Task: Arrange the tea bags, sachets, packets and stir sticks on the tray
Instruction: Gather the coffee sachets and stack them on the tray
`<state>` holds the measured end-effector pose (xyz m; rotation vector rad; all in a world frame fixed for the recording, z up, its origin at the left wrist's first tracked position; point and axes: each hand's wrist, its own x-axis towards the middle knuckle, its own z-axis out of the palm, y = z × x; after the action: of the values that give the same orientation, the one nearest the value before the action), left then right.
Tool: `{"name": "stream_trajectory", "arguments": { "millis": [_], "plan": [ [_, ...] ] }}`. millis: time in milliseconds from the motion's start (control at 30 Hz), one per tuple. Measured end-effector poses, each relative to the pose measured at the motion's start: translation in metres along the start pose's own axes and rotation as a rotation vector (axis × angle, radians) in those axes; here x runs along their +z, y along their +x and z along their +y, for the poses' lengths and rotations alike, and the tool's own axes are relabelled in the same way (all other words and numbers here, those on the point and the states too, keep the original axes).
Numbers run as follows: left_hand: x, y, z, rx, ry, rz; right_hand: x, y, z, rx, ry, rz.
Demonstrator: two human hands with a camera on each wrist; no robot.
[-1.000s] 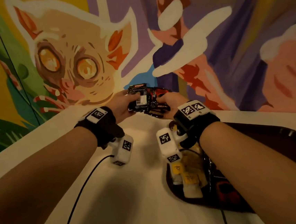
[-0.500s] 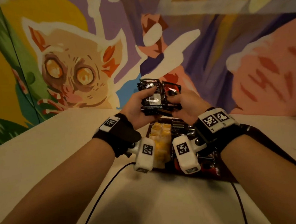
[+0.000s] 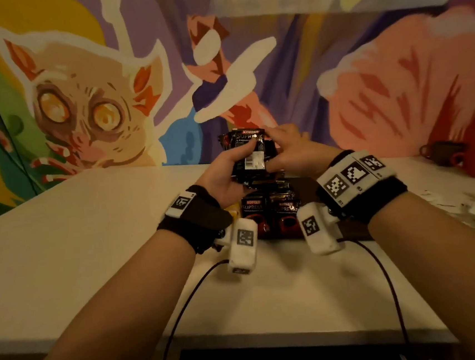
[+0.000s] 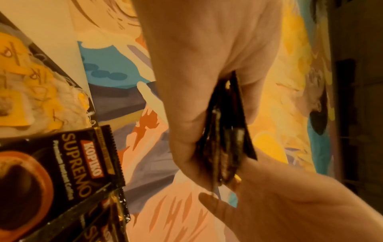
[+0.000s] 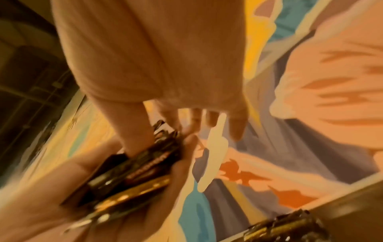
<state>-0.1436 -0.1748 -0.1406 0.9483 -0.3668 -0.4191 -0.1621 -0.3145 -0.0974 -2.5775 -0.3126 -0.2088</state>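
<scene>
The coffee packets (image 3: 249,154), a small stack of black sachets printed KOPIKO SUPREMO, are held upright in the air above the far end of the tray (image 3: 306,186), between both hands. The left hand (image 3: 224,178) carries the stack: its grip is closed round the packets, the thumb laid across the printed front near the barcode and the other fingers behind. In the left wrist view the stack (image 4: 225,144) shows edge-on, pressed between the thumb side and the palm of that hand (image 4: 207,65), several foil edges fanned slightly at the bottom. The right hand (image 3: 288,151) meets the stack from the right; its fingertips touch the top right corner and its thumb rests on the right edge, a light pinch rather than a full wrap. The right wrist view is blurred, yet it shows the right hand (image 5: 155,62) with its thumb on the packet edges (image 5: 145,167) and the remaining fingers spread loosely beyond them.

Below the hands, more coffee packets (image 3: 271,214) lie side by side, face up, on the dark tray, which sits on the pale desk (image 3: 91,237). A pile of tea bags with yellow tags (image 4: 31,91) lies on the tray beside those packets. Red and brown cups (image 3: 460,155) stand well apart at the right end of the desk, before a painted wall (image 3: 78,108).
</scene>
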Motion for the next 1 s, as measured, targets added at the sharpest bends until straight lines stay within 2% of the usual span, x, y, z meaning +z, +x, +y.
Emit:
{"name": "stream_trajectory", "arguments": {
  "millis": [100,133,233,333,400,600,733,833,1000],
  "plan": [
    [-0.002,0.001,-0.005,-0.009,0.007,0.033,-0.008,-0.012,0.005,-0.118,0.363,-0.080],
    [-0.004,0.002,-0.007,-0.011,0.006,0.043,-0.008,-0.016,0.005,-0.156,0.387,-0.091],
    [-0.006,0.005,-0.014,-0.005,-0.003,0.043,0.000,-0.020,0.010,-0.295,0.051,-0.074],
    [-0.005,0.006,-0.022,-0.011,0.012,0.038,0.018,-0.017,0.014,-0.345,-0.261,-0.043],
    [-0.006,0.007,-0.026,-0.001,-0.001,0.038,0.028,-0.011,0.015,-0.347,-0.269,0.012],
    [-0.009,-0.003,-0.023,0.004,-0.214,-0.025,0.035,-0.005,0.015,-0.427,-0.071,0.158],
    [-0.006,-0.004,-0.026,0.018,-0.220,0.000,0.040,-0.009,0.013,-0.486,-0.071,0.165],
    [-0.003,-0.003,-0.026,0.010,-0.234,0.000,0.041,-0.009,0.013,-0.454,-0.138,0.116],
    [-0.012,-0.003,-0.024,0.001,-0.177,0.003,0.034,-0.010,0.013,-0.380,-0.102,0.222]
  ]
}}
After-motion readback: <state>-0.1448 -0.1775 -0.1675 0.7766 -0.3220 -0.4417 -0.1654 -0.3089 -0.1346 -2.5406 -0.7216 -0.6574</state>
